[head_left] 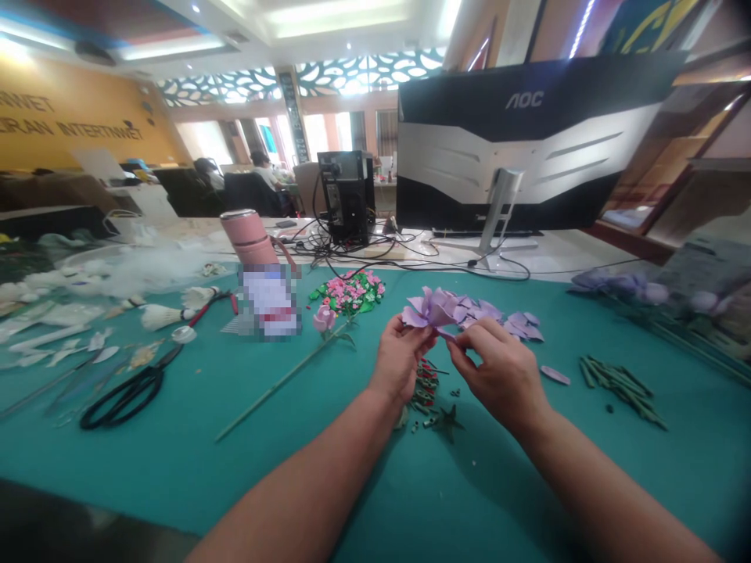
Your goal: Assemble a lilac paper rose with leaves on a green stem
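Observation:
Both hands meet over the teal table cover (pixel 235 469). My left hand (pixel 400 358) is closed round the base of a lilac paper flower (pixel 432 307). The fingers of my right hand (pixel 498 371) pinch a lilac petal at the flower's lower right edge. Loose lilac petals (pixel 516 322) lie just behind my right hand. A single petal (pixel 555 375) lies to its right. Under my hands lie small red and green pieces (pixel 425 391) and a dark green star-shaped sepal (pixel 448 422).
A finished pink rose on a long green stem (pixel 293 367) lies left of my hands. Black scissors (pixel 126 395), a pink flask (pixel 251 236), small pink flowers (pixel 350 291), green stem pieces (pixel 619 383), and a monitor (pixel 528 141) stand around. People sit far behind.

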The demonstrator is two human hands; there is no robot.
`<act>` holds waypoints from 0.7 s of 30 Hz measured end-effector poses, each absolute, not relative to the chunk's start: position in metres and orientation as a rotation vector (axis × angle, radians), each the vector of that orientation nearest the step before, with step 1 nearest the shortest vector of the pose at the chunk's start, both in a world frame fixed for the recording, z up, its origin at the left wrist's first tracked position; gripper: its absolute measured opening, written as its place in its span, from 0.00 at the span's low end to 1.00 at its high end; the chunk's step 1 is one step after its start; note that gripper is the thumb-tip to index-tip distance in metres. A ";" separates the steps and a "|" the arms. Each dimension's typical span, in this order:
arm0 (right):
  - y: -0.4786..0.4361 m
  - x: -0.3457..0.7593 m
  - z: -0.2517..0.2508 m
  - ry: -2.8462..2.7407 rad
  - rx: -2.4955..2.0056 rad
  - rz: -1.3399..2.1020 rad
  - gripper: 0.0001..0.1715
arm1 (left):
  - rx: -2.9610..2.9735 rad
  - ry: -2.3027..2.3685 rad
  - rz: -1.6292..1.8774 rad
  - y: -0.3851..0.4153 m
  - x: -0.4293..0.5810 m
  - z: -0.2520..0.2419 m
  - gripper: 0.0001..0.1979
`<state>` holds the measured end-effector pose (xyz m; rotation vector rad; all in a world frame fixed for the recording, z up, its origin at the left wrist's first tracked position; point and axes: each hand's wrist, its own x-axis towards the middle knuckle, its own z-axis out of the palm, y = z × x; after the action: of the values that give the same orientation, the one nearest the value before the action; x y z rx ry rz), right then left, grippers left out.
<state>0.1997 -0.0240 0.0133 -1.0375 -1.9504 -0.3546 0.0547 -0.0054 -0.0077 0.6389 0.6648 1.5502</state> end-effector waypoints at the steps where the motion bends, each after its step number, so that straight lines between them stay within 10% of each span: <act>1: -0.024 0.201 0.013 -1.962 -1.028 -0.336 0.11 | 0.636 0.663 1.552 -0.006 0.055 -0.008 0.20; 21: -0.029 0.205 0.007 -1.929 -1.028 -0.315 0.14 | 0.623 0.655 1.537 -0.004 0.055 -0.013 0.25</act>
<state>0.2050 -0.0290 0.0070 -1.0282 -1.9295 -0.3150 0.0546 -0.0042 -0.0126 0.6225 0.6553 1.5371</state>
